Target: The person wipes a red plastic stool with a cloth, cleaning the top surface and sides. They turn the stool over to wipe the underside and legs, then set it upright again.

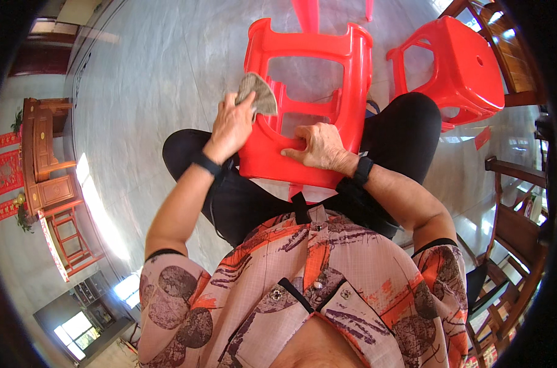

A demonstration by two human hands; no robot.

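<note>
A red plastic stool [306,43] lies tipped between my knees, its legs pointing away from me and its openings showing the floor. My left hand [232,122] grips a folded grey-brown cloth [256,92] at the stool's left side; the cloth lies against the edge of a leg. On the near part of the stool, my right hand [319,146] holds the rim of the opening, thumb on the outer face and fingers curled over the edge. The underside of the right fingers is hidden.
Another red plastic stool [474,69] stands at the right, beside wooden furniture [513,55]. Part of a further red plastic piece [307,14] shows at the top. Wooden chairs [517,225] are at the lower right. A carved wooden cabinet [53,191] stands far left on the grey tiled floor [145,83].
</note>
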